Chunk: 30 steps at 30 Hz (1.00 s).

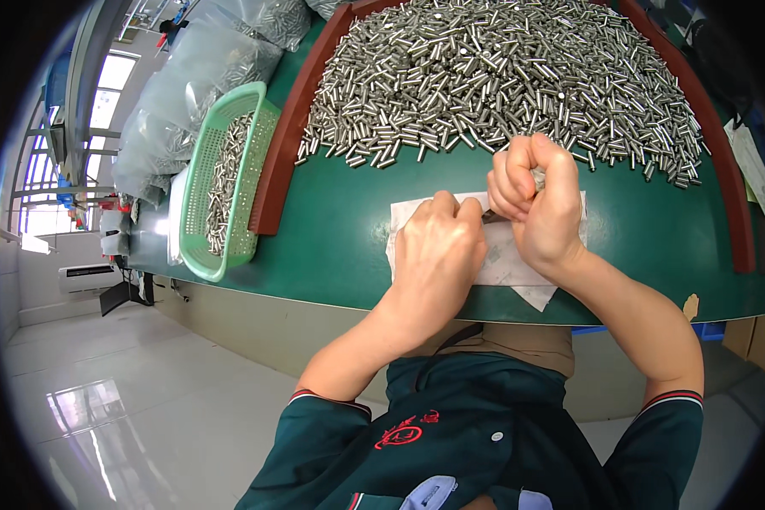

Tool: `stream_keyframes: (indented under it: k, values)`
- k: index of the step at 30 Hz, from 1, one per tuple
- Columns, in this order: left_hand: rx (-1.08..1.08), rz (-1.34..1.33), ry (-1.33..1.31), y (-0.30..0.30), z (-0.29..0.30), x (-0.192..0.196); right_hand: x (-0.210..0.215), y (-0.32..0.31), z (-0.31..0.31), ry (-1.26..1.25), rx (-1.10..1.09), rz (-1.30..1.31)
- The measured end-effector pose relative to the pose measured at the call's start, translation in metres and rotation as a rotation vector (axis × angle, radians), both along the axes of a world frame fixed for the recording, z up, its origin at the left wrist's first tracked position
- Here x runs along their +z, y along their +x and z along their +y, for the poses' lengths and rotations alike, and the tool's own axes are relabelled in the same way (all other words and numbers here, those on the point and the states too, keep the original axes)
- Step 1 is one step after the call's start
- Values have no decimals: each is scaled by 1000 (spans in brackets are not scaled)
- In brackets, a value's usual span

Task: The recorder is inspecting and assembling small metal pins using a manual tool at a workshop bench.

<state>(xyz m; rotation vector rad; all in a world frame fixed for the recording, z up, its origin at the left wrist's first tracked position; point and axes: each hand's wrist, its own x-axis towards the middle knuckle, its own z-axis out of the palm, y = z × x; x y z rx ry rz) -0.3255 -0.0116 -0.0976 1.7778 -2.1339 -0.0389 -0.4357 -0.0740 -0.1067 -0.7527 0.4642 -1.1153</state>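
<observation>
Pins (501, 76), grn tbl (336, 229), tiled flr (187, 408)

1. Bright light is entering through windows (116, 71) beyond the left edge of the table (340, 246).
2. Pale glare is lying on the floor (178, 408); metal pins (484, 76) are glinting.
3. Fisheye distortion is bending the table's front edge; black is rimming everything.

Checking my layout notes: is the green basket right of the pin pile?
No, the green basket stands left of the pin pile.
</observation>
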Motion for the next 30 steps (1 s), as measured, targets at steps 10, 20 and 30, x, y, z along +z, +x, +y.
stream_keyframes:
  k: [10,20,30]
  values:
    - [116,436,120,36,-5,5,2,0,1,10,0,-12]
    - [89,1582,554,48,-5,10,-1,0,-1,-6,2,35]
    - [52,863,407,34,-10,4,-1,0,-2,17,-5,44]
